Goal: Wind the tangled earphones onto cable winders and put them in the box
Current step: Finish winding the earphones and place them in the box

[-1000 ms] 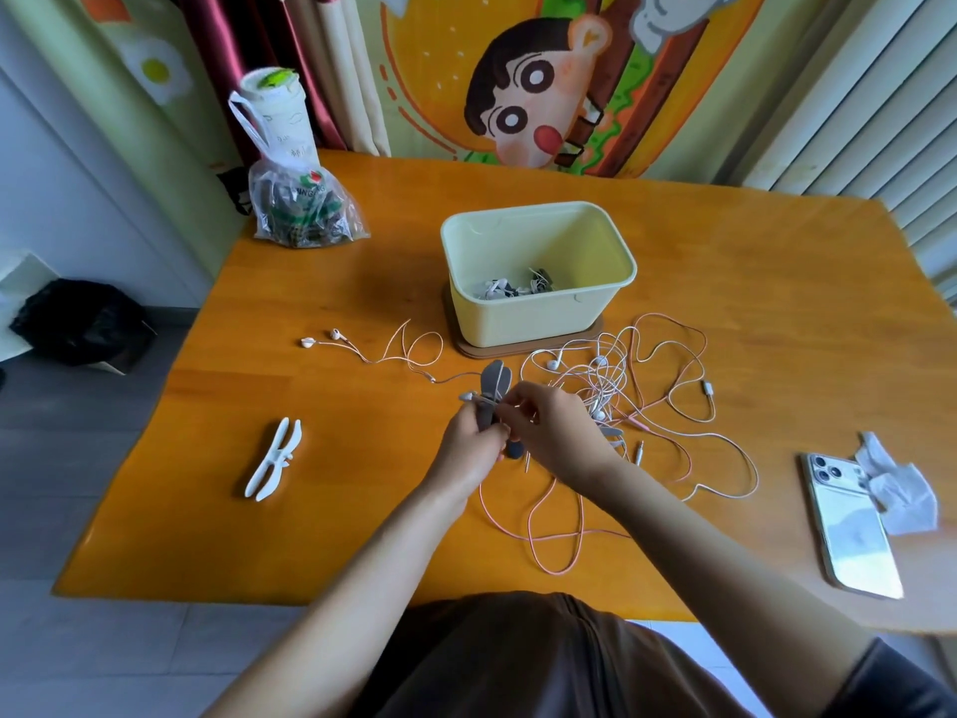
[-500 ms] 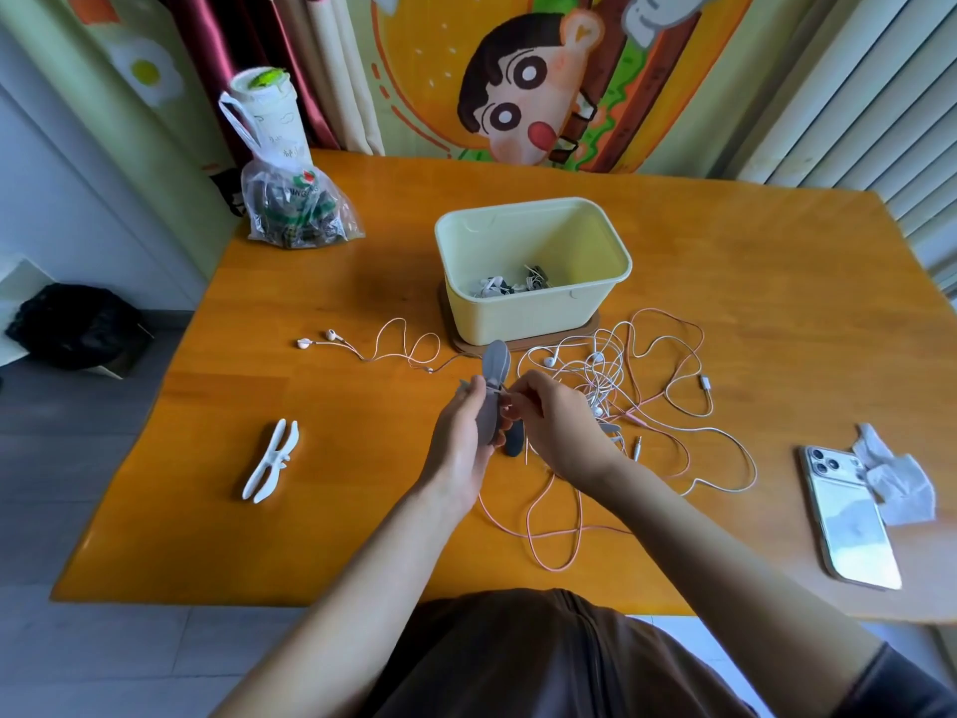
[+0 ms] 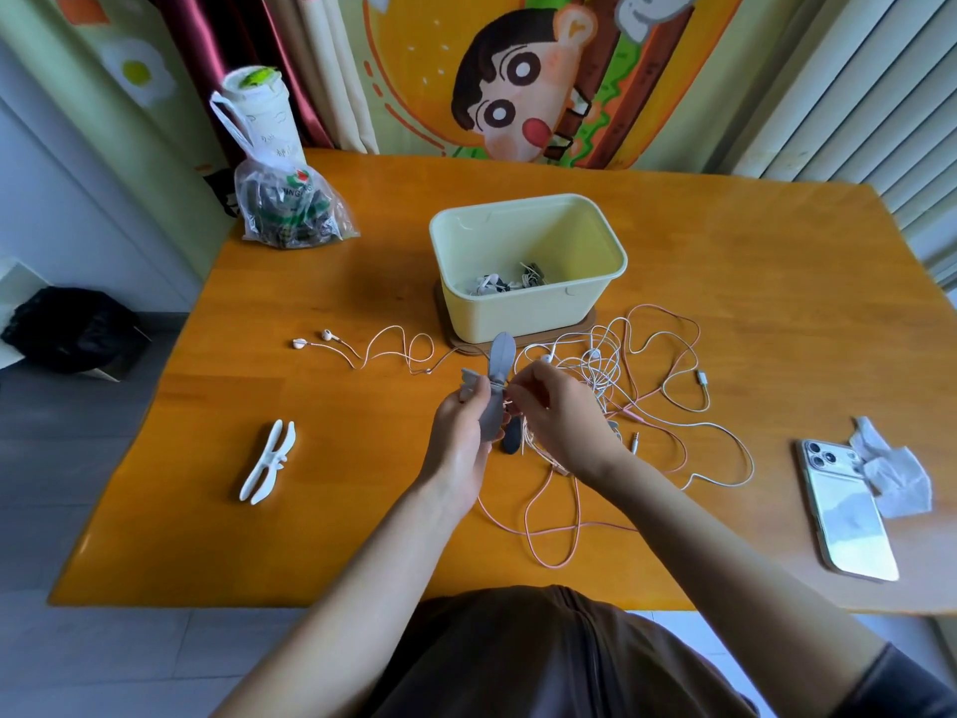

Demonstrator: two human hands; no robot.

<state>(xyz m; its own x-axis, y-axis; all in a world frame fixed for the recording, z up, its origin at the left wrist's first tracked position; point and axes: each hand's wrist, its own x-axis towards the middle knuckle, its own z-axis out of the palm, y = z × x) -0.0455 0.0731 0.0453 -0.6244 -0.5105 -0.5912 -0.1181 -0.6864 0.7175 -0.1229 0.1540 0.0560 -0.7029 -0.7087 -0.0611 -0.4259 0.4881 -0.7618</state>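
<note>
- The left hand (image 3: 461, 437) is gripping a grey cable winder (image 3: 499, 365) upright over the middle of the table (image 3: 207, 551), with its fingers curled round the winder's lower half
- The right hand (image 3: 562, 414) is pinching a thin pink earphone cable (image 3: 576, 510) at the winder's waist, thumb and fingertips closed on it, and the cable is trailing in loops toward the near edge
- The tangled earphones (image 3: 652, 355) are lying in a loose heap just right of the hands
- The pale yellow box (image 3: 518, 313) is standing on a wooden board (image 3: 588, 323) toward the far edge, and wound earphones (image 3: 497, 285) are lying in its bottom
- A pair of white earbuds (image 3: 326, 335) is lying left of the box, its cord running toward the hands
- A white cable winder (image 3: 266, 461) is lying toward the left edge
- A dark winder (image 3: 511, 438) is lying under the hands, mostly hidden
- A phone (image 3: 844, 510) is lying face down near the right edge, touching a crumpled tissue (image 3: 890, 469)
- A plastic bag (image 3: 290, 209) is sitting at the far left corner
</note>
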